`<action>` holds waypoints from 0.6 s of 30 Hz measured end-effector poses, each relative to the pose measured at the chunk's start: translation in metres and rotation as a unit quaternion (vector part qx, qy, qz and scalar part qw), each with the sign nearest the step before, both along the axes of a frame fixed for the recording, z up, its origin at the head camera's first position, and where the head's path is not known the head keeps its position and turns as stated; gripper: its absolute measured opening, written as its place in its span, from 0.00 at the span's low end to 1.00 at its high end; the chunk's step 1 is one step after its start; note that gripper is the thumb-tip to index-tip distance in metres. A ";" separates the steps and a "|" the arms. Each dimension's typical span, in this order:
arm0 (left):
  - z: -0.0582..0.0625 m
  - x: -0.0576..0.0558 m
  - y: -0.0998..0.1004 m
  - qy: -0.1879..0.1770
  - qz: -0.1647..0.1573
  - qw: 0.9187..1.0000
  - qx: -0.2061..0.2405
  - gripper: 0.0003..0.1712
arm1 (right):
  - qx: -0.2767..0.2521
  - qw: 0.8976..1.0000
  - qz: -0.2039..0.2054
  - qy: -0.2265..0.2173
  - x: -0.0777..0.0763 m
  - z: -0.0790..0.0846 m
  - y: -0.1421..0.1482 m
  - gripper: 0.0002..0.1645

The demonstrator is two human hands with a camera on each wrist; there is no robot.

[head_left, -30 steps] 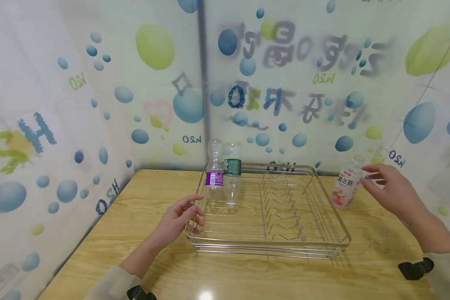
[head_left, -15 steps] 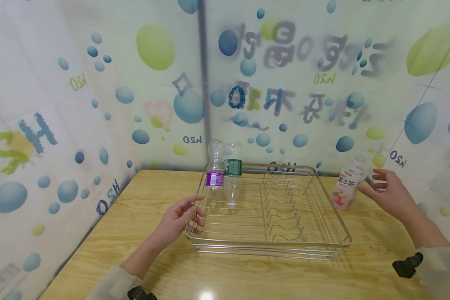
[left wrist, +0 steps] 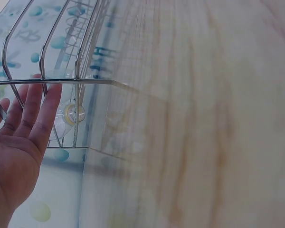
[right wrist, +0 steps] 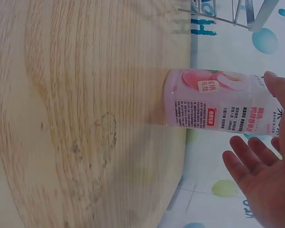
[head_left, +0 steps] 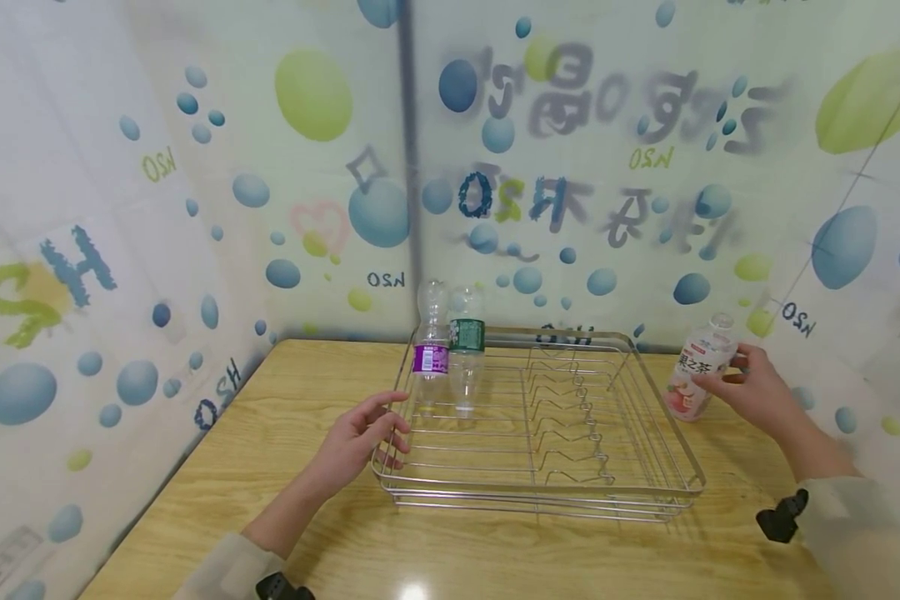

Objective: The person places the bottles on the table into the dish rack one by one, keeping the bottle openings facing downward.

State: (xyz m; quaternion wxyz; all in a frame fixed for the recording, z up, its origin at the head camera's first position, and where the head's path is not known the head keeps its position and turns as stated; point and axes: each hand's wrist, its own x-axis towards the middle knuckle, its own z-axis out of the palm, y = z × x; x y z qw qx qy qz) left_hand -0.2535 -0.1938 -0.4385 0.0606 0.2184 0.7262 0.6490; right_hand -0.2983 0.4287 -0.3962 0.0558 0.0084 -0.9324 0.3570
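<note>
At the right of the table stands a pink-and-clear plastic bottle point(head_left: 692, 398) with a fruit label. My right hand point(head_left: 753, 383) is at its upper side, thumb across the label in the head view. In the right wrist view the fingers point(right wrist: 251, 159) are loosely extended beside the bottle. A wire dish rack point(head_left: 536, 487) fills the middle. At its left side, my left hand point(head_left: 356, 437) has relaxed fingers right at the wires. Inside the rack, at the back left, are a clear bottle with a purple label point(head_left: 430, 358) and one with a green label point(head_left: 467, 336).
The wooden table point(head_left: 330, 533) runs back to a patterned curtain point(head_left: 570, 150) covered in coloured bubbles. Another curtain side point(head_left: 82, 250) closes in the left. Bent wire dividers point(head_left: 570, 433) rise from the right half of the rack.
My right hand first draws back a little to the right of the pink bottle, then comes in around it again. The bottle, rack and left hand stay nearly in place.
</note>
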 end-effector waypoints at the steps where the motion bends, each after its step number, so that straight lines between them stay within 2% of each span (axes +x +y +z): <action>1: 0.000 0.000 0.000 0.001 0.000 1.000 0.000 0.28 | 0.001 1.000 0.001 0.001 -0.001 -0.001 -0.001 0.62; 9: 0.000 0.000 0.000 0.001 0.000 1.000 0.001 0.28 | 0.012 1.000 -0.003 0.007 -0.007 -0.008 -0.005 0.57; 18: -0.002 0.000 -0.001 0.002 0.003 1.000 0.001 0.27 | 0.022 1.000 -0.003 0.004 -0.002 -0.005 -0.005 0.54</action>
